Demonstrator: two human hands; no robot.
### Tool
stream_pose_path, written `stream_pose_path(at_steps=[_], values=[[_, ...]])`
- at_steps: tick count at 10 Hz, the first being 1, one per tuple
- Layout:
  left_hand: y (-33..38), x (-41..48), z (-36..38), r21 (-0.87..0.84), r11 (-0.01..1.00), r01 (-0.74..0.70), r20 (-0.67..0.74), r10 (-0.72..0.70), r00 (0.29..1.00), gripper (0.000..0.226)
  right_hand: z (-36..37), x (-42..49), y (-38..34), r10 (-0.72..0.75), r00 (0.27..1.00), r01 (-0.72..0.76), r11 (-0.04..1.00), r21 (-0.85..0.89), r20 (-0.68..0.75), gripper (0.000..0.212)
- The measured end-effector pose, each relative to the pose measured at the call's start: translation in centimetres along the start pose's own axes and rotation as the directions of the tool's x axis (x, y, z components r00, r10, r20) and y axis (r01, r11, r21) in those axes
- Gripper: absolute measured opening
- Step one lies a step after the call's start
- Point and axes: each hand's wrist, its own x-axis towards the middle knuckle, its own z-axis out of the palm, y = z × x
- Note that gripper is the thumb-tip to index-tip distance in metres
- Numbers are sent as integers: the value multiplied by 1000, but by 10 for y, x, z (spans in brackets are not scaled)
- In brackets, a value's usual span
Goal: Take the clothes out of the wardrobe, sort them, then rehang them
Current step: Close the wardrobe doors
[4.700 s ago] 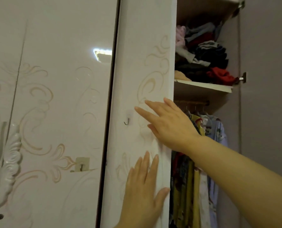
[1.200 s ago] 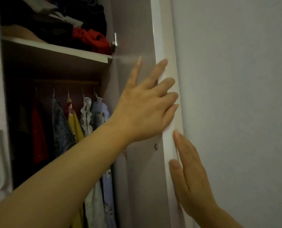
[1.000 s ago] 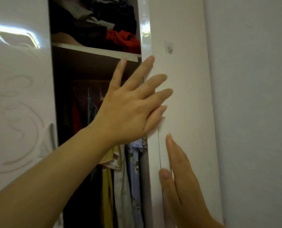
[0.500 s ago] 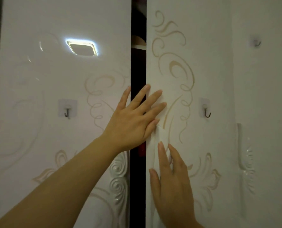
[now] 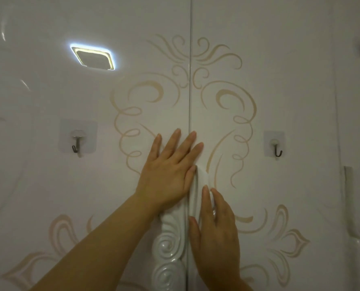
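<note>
Where wardrobe doors (image 5: 290, 101) meet, 2 hands (image 5: 168, 171) (image 5: 217, 234) flat

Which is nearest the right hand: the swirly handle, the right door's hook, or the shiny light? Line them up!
1. swirly handle, just left of the right hand.
2. right door's hook, up and right.
3. shiny light, far up left.

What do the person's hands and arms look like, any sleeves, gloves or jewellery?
No gloves, rings or bracelets show on the left hand or the right hand. The left forearm is uncovered, no sleeve or watch in view. Nails look short and unpainted. Little of the right arm shows.
</note>
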Motion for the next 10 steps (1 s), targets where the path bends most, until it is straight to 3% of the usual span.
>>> stream_pose_path(at_steps=[2,4,6,7,8,9,10], values=[[0,1,9,-56,998,26,-48,-28,998,51,27,-5,7,-10,993,13,1000,21,-115,49],[3,-5,15,-104,992,70,-60,-77,995,47,27,-2,9,-11,997,14,999,41,-72,50],[23,-42,14,-171,965,198,0,-201,980,52,11,-10,0,74,991,-75,997,8,107,54],[35,-70,8,-192,945,267,110,-249,962,56,-9,-20,0,68,950,-68,998,-10,305,53],[43,-102,-2,-193,949,248,218,-205,954,60,-37,-42,10,83,840,-52,996,-73,536,70],[52,-137,-26,-140,973,182,420,-108,901,68,-78,-65,8,108,687,10,987,-158,719,94],[68,-171,-84,-95,969,227,627,-119,770,50,-138,-88,-15,99,526,-17,994,-106,845,67]])
